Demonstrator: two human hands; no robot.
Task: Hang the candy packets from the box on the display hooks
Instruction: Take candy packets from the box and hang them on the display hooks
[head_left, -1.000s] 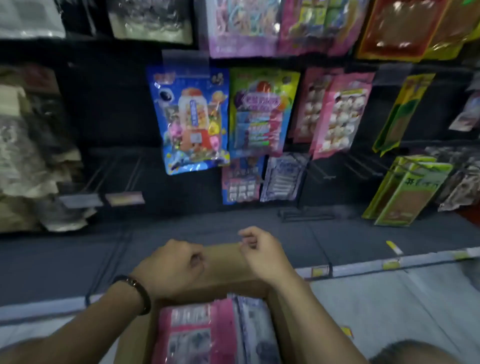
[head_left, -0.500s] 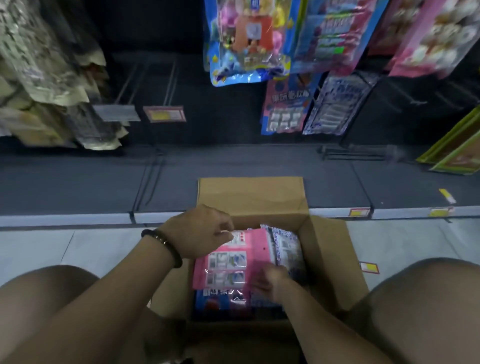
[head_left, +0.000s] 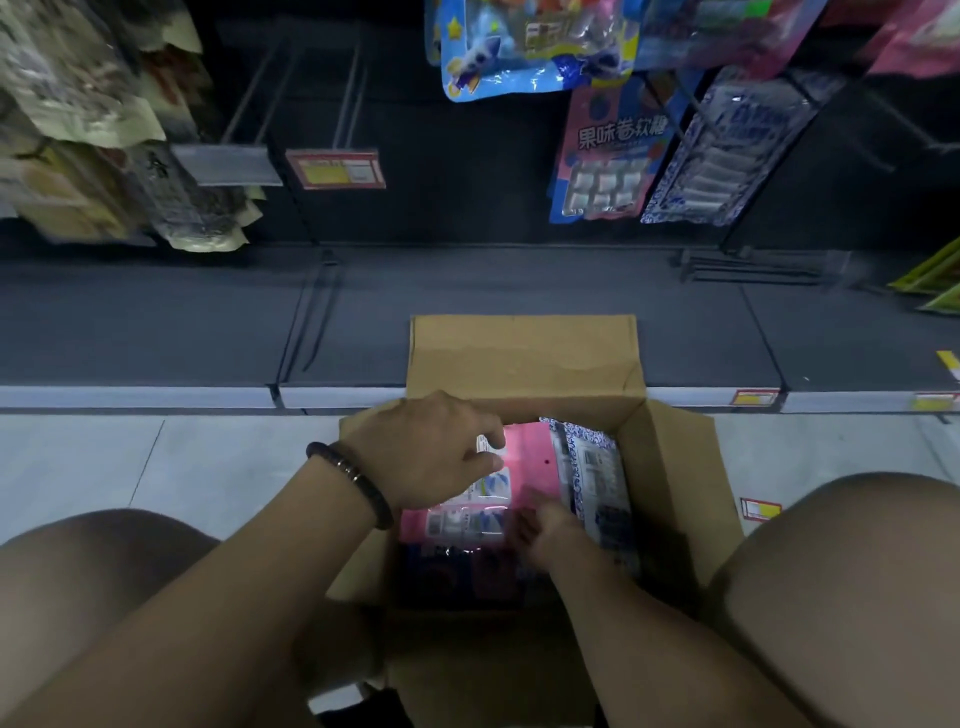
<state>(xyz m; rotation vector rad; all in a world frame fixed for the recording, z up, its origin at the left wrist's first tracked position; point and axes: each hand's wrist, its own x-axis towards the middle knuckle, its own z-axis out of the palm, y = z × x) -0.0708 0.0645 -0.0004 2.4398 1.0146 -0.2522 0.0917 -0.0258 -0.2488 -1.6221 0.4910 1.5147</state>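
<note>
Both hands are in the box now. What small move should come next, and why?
Probably lift the pink packet up out of the box. The left hand seems to pinch its top edge, the blurred right hand touches its lower part, and nothing lies over it.

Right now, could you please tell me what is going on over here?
A person crouches over an open cardboard box on the floor below the display hooks. The left hand pinches the top of a pink candy packet inside the box; the right hand is at its lower edge, too blurred to read the grip. Blue-and-white packets lie beside it. Nothing is lifted out yet; matching hanging packets show above.
</note>
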